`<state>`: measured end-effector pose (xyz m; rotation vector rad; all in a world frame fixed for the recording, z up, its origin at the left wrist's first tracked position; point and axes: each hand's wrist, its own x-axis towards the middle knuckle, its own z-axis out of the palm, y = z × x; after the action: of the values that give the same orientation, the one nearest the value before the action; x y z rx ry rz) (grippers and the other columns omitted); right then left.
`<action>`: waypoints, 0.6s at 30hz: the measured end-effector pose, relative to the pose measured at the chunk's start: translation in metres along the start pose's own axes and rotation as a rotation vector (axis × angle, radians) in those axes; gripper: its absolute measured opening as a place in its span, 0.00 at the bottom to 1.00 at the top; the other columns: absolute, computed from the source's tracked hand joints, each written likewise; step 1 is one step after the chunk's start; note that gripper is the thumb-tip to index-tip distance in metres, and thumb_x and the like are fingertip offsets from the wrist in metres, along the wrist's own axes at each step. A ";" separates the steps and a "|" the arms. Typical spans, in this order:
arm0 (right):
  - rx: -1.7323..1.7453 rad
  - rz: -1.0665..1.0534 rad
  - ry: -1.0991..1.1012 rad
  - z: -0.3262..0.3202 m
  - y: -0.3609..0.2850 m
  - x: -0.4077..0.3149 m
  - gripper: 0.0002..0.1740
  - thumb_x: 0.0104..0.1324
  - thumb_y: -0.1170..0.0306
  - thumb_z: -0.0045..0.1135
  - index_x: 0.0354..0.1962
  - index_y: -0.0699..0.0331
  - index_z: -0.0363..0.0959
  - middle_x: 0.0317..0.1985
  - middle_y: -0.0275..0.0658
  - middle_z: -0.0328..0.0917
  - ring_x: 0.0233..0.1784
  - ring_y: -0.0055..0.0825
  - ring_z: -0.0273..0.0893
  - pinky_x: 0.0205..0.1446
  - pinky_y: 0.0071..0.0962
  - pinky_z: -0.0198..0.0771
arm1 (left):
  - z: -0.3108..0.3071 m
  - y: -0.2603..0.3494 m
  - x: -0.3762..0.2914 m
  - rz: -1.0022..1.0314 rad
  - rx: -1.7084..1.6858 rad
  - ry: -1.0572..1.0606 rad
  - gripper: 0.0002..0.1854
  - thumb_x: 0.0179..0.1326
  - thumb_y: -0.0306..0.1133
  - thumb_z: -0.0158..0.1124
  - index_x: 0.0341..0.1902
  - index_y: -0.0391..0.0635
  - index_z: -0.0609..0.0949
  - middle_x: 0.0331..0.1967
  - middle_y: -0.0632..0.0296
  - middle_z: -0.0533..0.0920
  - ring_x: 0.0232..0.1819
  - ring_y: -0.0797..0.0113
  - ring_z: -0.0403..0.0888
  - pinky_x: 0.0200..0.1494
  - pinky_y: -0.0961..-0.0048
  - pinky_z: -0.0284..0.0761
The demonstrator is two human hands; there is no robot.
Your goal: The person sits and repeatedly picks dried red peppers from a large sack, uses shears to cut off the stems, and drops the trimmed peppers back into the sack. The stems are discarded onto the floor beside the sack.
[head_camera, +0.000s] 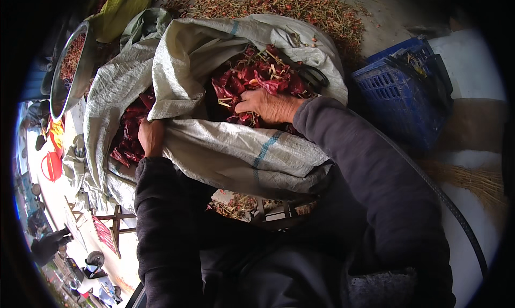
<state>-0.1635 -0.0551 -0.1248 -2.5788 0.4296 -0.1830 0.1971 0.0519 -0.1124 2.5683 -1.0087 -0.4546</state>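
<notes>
Two white woven sacks stand side by side before me, both with dried red chili peppers inside. My left hand (152, 137) grips the rolled rim between them, beside the chilies (130, 127) of the left sack (120, 72). Inside the right sack (225, 143), which has a blue stripe, my right hand (267, 106) rests on dark red chilies (277, 76) with pale stems; its fingertips are partly among them, and whether it holds any I cannot tell. Black scissor-like handles (316, 74) lie against that sack's inner right side.
A blue plastic crate (392, 82) stands at the right, above a straw broom (466, 177). Stems and chili scraps (281, 2) cover the floor beyond the sacks. A metal basin (70, 74) with chili bits is at the upper left. A black cable or hose (426, 171) curves past my right arm.
</notes>
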 end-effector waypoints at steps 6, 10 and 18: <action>0.103 0.086 0.004 -0.024 0.001 -0.024 0.27 0.54 0.87 0.53 0.51 0.56 0.75 0.45 0.44 0.74 0.53 0.47 0.77 0.54 0.40 0.74 | -0.020 0.074 -0.055 0.730 0.170 0.420 0.34 0.50 0.34 0.71 0.63 0.44 0.74 0.63 0.44 0.73 0.65 0.43 0.70 0.67 0.51 0.67; 0.095 0.124 0.063 -0.031 0.006 -0.030 0.31 0.52 0.87 0.55 0.54 0.55 0.76 0.49 0.45 0.74 0.54 0.48 0.77 0.56 0.40 0.74 | 0.018 0.108 -0.102 1.175 0.138 0.026 0.25 0.48 0.36 0.69 0.54 0.48 0.82 0.57 0.53 0.78 0.62 0.49 0.73 0.62 0.51 0.69; -0.011 0.253 0.109 -0.026 0.028 -0.045 0.44 0.46 0.74 0.75 0.63 0.52 0.69 0.65 0.52 0.68 0.63 0.50 0.72 0.68 0.38 0.70 | 0.073 0.051 -0.129 0.946 0.674 -0.708 0.24 0.52 0.33 0.68 0.57 0.48 0.82 0.54 0.44 0.81 0.52 0.43 0.82 0.58 0.49 0.76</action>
<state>-0.2182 -0.0748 -0.1192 -2.5037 0.7927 -0.2312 0.0469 0.0922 -0.1339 1.9777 -2.8037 -0.8462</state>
